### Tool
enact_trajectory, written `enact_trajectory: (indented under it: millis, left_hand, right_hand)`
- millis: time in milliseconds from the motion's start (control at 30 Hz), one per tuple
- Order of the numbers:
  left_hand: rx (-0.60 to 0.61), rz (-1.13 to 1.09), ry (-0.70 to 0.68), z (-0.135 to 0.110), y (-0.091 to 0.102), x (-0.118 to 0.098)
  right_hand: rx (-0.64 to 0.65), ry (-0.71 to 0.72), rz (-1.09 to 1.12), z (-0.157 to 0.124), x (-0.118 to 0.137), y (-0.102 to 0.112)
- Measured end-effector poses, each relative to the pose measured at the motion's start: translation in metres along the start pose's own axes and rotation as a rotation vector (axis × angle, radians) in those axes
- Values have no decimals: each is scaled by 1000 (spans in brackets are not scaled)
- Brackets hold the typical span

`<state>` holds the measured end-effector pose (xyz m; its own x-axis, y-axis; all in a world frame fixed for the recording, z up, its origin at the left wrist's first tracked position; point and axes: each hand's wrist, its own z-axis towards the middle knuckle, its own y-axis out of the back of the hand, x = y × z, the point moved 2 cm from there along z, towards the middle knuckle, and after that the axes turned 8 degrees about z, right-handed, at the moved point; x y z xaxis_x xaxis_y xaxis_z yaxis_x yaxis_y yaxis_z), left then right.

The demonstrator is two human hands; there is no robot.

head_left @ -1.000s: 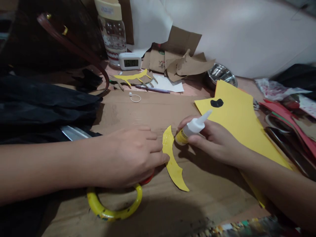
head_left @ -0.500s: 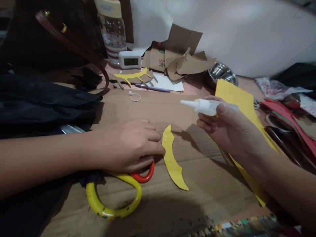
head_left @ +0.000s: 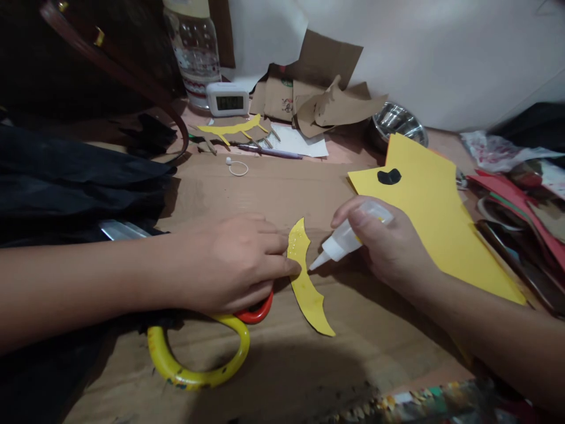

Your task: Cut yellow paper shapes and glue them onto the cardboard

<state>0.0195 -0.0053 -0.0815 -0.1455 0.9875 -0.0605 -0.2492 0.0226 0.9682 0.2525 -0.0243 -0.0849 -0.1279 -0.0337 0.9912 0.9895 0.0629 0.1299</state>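
My right hand [head_left: 391, 247] is closed round a small clear glue bottle [head_left: 348, 238] with a white nozzle. The nozzle tip points down and left, just beside the inner edge of a curved yellow paper cutout [head_left: 309, 294]. Shiny wet spots show on the cutout's upper part. My left hand [head_left: 247, 265] lies palm down with its fingers stretched out, a fingertip resting on the cutout's left edge. Beneath that hand are scissors with a yellow handle [head_left: 241, 347] and a red handle [head_left: 260, 312]. Their blades are mostly hidden by my forearm.
Brown cardboard [head_left: 207, 188] covers the work surface. A white cap with a loop [head_left: 237, 169] lies beyond my left hand. Yellow paper sheets [head_left: 428, 194] are at right, a black paper piece [head_left: 389, 176] on them. Behind stand a clock [head_left: 228, 100], a bottle [head_left: 194, 56] and a metal bowl [head_left: 399, 123].
My right hand has brought the glue bottle down and left, tilting its nozzle toward the yellow cutout. My left fingertip now reaches slightly farther onto the cutout.
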Motion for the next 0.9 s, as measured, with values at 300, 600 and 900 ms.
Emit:
enact_trajectory:
  millis: [300, 600, 900]
  left_hand:
    - [9, 18, -10, 1, -3, 1]
    - [31, 41, 2, 2, -3, -1]
    - [30, 33, 7, 2, -2, -1]
  right_hand:
    - [-103, 114, -129, 8, 4, -1]
    - [-50, 186, -216, 11, 15, -12]
    - [-14, 194, -261, 11, 13, -17]
